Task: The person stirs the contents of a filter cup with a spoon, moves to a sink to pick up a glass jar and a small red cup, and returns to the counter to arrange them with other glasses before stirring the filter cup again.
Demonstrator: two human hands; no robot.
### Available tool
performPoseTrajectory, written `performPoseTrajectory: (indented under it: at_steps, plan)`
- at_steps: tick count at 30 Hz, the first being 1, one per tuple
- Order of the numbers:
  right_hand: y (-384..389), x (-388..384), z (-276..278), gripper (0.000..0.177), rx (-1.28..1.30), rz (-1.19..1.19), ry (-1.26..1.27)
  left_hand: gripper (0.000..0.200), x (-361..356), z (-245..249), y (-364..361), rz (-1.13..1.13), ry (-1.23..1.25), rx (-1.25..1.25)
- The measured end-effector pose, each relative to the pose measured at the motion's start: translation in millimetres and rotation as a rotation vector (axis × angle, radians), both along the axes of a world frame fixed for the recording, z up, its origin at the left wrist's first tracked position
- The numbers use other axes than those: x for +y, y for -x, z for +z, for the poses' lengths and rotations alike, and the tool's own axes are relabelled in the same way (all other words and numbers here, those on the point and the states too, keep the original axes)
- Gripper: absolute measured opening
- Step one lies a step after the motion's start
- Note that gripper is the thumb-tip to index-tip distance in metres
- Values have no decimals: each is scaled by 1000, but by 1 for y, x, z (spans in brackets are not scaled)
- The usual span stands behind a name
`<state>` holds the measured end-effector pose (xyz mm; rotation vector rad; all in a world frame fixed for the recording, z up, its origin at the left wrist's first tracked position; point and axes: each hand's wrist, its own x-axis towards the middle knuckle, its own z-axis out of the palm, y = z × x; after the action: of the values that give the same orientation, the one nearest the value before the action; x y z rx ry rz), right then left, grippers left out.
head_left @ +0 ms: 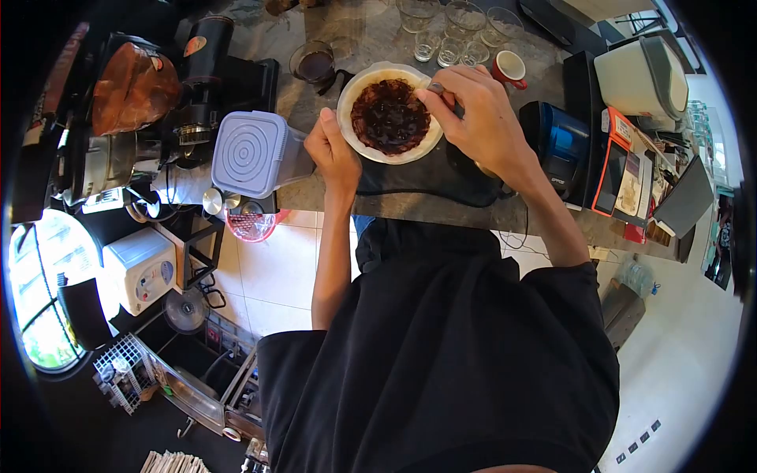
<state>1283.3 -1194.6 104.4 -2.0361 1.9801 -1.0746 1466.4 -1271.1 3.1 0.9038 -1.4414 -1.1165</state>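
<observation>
A white bowl (344,124) stands at the counter's front, its inside coated with a dark, glossy brown-red mass (392,117). My left hand (335,151) grips the bowl's left rim, thumb up along the side. Over the right rim, my right hand (479,114) pinches a slim metal utensil (435,87); its lower end is hidden. Just beyond my left hand is a glass cup of dark liquid (316,66). Left of that hand sits a square tub with a pale lid (250,153). A black mat (426,181) lies under and in front of the bowl.
Several clear glasses (449,52) stand behind the bowl, beside a red cup (509,68). A black grinder (201,87) is at the left. On the right are a blue-black printer (558,143) and an orange-framed device (613,162).
</observation>
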Motion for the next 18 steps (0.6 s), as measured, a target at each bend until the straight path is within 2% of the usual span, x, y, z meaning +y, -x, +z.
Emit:
performPoseTrajectory:
  at_steps: [7,10,13,18]
  plan:
    - [-8,3,7,18,-51,51,47,47,1,6,2,5,30,5]
    - [-7,4,15,16,-34,61,150,47,0,0,1,16,14,-13]
    - [-1,3,17,13,46,73,69,47,-1,-1,-1,-5,-2,-16]
    - [4,-4,2,19,-54,70,-109,47,1,4,2,9,24,-1]
